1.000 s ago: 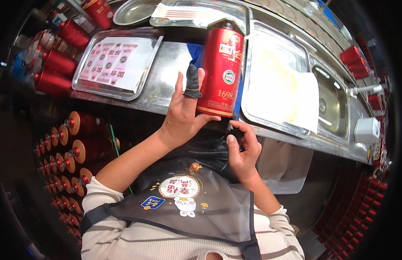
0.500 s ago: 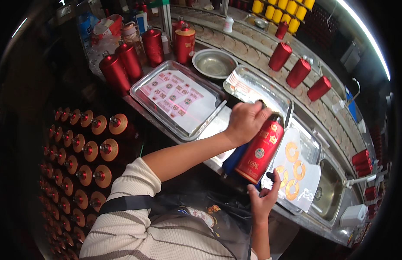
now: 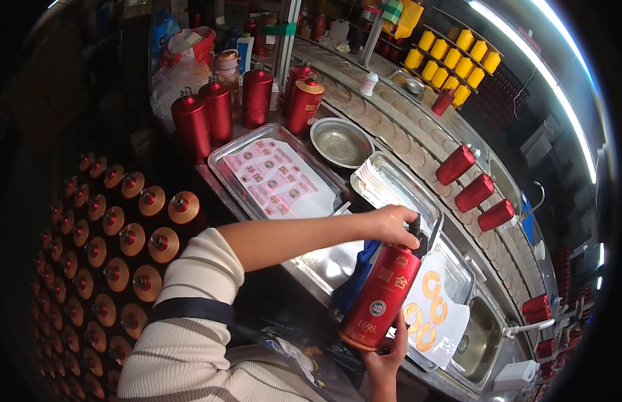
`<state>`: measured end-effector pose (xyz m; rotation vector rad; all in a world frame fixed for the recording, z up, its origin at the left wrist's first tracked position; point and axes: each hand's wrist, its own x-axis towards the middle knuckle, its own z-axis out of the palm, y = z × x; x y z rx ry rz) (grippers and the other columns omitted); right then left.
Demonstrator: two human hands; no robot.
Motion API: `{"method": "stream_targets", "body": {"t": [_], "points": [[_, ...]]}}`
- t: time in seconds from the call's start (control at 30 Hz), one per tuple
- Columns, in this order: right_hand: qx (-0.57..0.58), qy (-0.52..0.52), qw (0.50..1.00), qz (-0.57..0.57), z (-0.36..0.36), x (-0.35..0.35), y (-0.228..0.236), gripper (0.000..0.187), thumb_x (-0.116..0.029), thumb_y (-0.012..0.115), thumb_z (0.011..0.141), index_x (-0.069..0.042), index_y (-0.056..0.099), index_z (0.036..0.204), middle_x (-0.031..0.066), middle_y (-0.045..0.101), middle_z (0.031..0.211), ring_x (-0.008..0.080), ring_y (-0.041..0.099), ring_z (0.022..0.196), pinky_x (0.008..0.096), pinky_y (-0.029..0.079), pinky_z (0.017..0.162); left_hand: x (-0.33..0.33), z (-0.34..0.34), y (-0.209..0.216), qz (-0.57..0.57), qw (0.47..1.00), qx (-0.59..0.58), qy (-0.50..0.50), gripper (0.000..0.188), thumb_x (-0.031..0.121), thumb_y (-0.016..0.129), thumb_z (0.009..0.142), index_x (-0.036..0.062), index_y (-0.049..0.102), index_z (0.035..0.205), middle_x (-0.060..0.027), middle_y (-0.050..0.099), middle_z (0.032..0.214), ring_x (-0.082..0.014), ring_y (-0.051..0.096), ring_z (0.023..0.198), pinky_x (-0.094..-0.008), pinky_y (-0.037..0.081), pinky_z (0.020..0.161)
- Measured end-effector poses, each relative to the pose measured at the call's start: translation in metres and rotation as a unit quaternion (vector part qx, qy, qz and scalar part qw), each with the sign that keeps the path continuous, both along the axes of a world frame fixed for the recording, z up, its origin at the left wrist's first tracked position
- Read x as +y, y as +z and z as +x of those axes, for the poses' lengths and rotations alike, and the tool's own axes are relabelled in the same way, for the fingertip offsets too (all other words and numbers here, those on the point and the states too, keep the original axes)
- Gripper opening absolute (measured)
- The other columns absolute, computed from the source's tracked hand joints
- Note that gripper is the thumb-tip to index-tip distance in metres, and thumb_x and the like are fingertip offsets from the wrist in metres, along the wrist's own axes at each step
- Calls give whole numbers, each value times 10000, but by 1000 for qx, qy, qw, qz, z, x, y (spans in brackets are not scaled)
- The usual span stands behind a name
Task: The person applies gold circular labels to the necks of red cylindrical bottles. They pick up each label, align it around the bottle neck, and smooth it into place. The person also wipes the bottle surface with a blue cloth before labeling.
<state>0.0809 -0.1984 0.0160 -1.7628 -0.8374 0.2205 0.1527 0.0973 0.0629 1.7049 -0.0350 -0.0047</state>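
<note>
A red bottle with gold lettering and a round pale emblem leans in front of me, its neck up and to the right. My left hand is closed at the bottle's neck, with black coverings on its fingertips. Low on the right side of the bottle, my right hand grips it near the base; some of its fingers are hidden behind. A blue cloth-like thing is partly covered by the bottle. Beside the bottle, gold ring-shaped labels lie on a white sheet over a metal tray.
A metal tray holds a sheet of pink-and-gold labels. Beyond it are a steel bowl and several red bottles. Gold-topped bottles stand in rows at left. A sink and a curved conveyor are at right.
The bottle has shifted down and left in the picture, as the view turned. My right hand, open below the bottle before, now grips its lower side. My left hand is closed at the neck.
</note>
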Motion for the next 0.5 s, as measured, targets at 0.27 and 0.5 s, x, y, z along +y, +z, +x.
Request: {"method": "stream_targets", "body": {"t": [0.27, 0.5], "points": [[-289, 171, 942, -25, 93, 121, 83, 984, -101, 881, 569, 7, 444, 1444, 151, 653, 1205, 211, 590, 658, 300, 460, 569, 122, -87, 167, 126, 980, -99, 115, 264, 276, 773, 870, 42, 710, 975, -71, 729, 890, -153, 671, 878, -327, 516, 849], [-398, 209, 893, 16, 165, 338, 104, 587, -125, 756, 768, -187, 562, 1319, 157, 624, 1103, 392, 637, 917, 456, 528, 760, 215, -167, 239, 385, 796, -301, 357, 219, 223, 768, 863, 37, 710, 961, -78, 733, 841, -164, 707, 793, -306, 563, 759]]}}
